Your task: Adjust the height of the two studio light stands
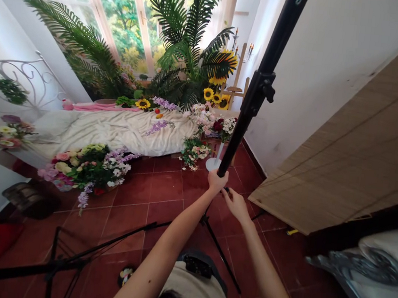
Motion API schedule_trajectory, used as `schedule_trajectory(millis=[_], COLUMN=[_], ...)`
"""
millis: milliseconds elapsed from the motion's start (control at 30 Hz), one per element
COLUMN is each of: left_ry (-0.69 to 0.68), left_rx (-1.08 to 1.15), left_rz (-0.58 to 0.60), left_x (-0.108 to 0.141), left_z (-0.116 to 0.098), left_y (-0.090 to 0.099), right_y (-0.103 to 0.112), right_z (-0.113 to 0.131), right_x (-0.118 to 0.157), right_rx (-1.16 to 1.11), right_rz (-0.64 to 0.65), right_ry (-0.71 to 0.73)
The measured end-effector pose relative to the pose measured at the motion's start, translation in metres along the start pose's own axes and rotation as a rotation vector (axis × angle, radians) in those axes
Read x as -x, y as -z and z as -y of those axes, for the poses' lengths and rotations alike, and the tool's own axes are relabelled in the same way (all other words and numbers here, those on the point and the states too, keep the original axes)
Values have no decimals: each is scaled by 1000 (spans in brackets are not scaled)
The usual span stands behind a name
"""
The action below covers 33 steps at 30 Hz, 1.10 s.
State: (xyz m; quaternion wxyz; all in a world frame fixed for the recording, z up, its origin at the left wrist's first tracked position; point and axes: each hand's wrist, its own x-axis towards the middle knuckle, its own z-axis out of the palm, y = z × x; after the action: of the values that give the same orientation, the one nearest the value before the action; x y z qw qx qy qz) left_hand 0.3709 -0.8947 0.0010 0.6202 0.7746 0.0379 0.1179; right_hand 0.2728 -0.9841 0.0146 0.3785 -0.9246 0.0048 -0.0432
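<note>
A black light stand rises in front of me, its pole leaning toward the upper right. My left hand is closed around the pole, low on its thick section. Just below and to the right, my right hand pinches a small dark knob on the stand; the fingers partly cover it. Higher up, a clamp collar with another knob sits on the pole. The stand's legs spread over the floor below my hands.
Ahead is a bed with a cream cover, flowers and palm fronds around it. A second black stand lies across the lower left. A woven blind and a silver-framed seat are at right. The floor is red tile.
</note>
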Motion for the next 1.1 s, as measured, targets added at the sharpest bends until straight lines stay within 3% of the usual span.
schedule_trajectory(millis=[133,267,400,500,667,767,833,967,1100], left_ry=[7,1,-13,-28,-26,-15,0,17,35], left_rx=[-28,-54,-84,-108,-118,-118,-118,-62,64], left_rz=[11,8,14,16,19,23,29,42,142], left_x=[0,1,0,-1,0,1,1,2,3], left_z=[1,0,-1,-1,-3,-5,-6,-8,-10], left_y=[-1,0,0,0,0,1,2,4,9], right_y=[-19,-33,-33,-25,-21,-27,-30,-26,-14], right_z=[6,13,21,24,24,20,16,9,10], right_x=[0,-3,-7,-6,0,2,4,13,19], right_rx=[-320,-600,-1000,-1329,-1628,-1486,-1240,-569,-61], right_rz=[-101,-111,32,188,150,214,150,-114,-140], right_ry=[-122,-318,-439,-434,-349,-442,-491,-303,-174])
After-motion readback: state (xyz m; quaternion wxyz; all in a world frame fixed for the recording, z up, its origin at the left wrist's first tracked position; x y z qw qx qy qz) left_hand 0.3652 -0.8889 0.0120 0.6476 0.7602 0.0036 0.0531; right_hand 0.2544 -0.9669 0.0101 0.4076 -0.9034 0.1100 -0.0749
